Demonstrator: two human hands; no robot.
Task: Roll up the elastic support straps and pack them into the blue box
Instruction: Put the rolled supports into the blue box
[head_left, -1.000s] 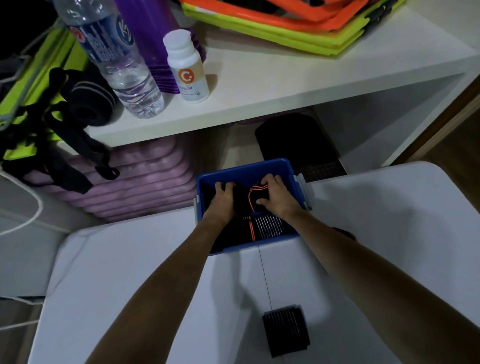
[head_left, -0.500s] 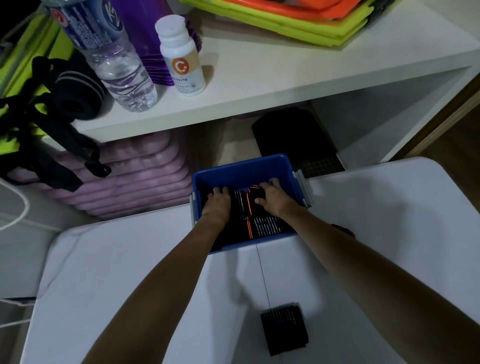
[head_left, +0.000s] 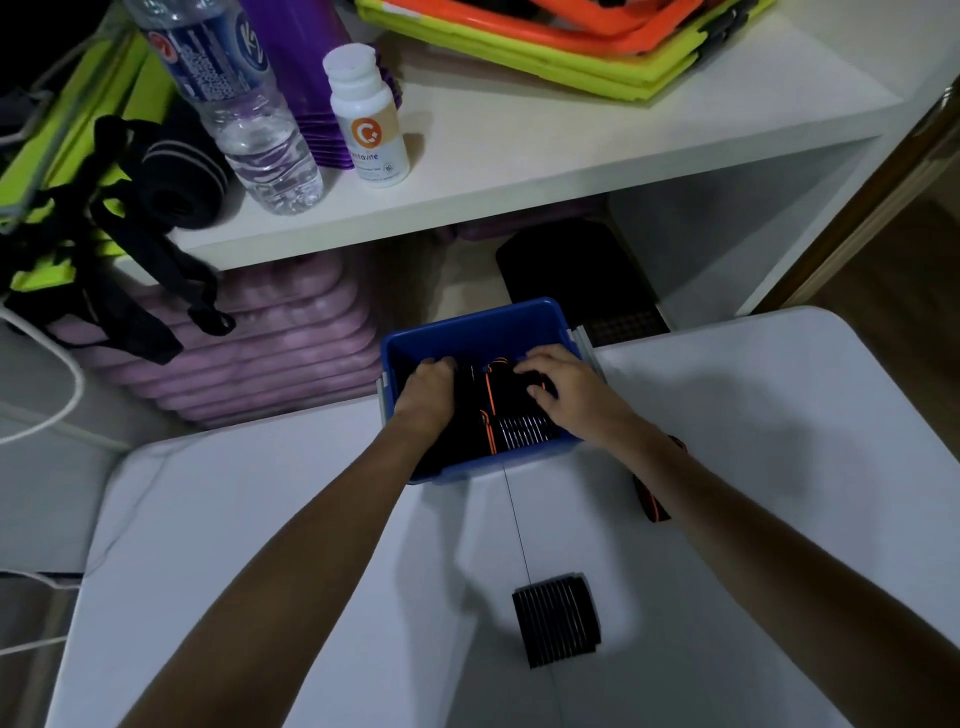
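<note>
Elastic support straps (head_left: 498, 410), black with orange edging and pale ribbing, packed inside the blue box (head_left: 470, 327) at the far edge of the white worktop (head_left: 260, 519), roughly midway along it. Both hands down inside the box, one to each side of the straps. Left hand (head_left: 427, 387) at the box's left side, fingers curled downward against the black fabric; whether gripping or only pressing, cannot tell. Right hand (head_left: 561, 384) at the right side, fingers bent and spread over the top of the bundle, fingertips touching the fabric near the orange stripe; no clear closed grip to be seen. Right forearm crossing the box's near right corner.

On the worktop near the front edge, well apart from the box: a rolled black strap (head_left: 557, 621) with pale ribs, lying alone. Beside the right forearm, partly hidden: a loose black strap (head_left: 652, 501) with orange trim.

Beyond the worktop, on a white shelf (head_left: 571, 150): a water bottle (head_left: 244, 114) and, just to its right, a white pill bottle (head_left: 368, 117), both upright.
</note>
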